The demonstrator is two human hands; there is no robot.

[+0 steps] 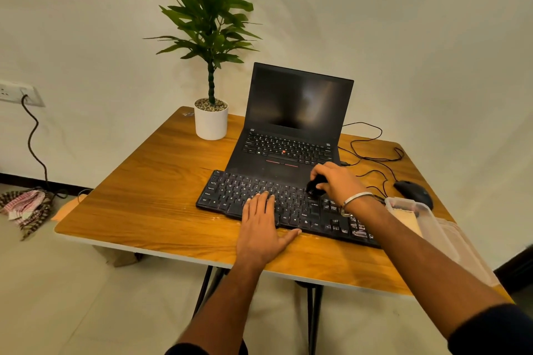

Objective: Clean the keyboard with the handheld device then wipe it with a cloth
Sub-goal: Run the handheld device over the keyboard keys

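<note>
Two bare forearms reach up from the bottom edge of the frame, dark sleeve cuffs at the lower corners. The wooden surface (150, 199) fills the middle, its grain glossy and orange-brown, with a pale edge and thin black legs. At its centre lies the black keyboard (291, 204), long and slightly angled, white letters on its keys too small to read. The left hand (261, 228) lies flat on the keyboard's near edge, fingers straight and together, thumb spread on the wood. The right hand (336, 181), a metal bangle at its wrist, curls round a small black handheld device (314, 186) touching the keys just right of centre. Behind stands an open black laptop (291, 124), screen dark, with a red dot among its keys. Upper left of it, a leafy plant in a white cylindrical pot (211, 122). At the right, a clear plastic container (415, 216) and a black mouse (414, 192) with looping cable.
</note>
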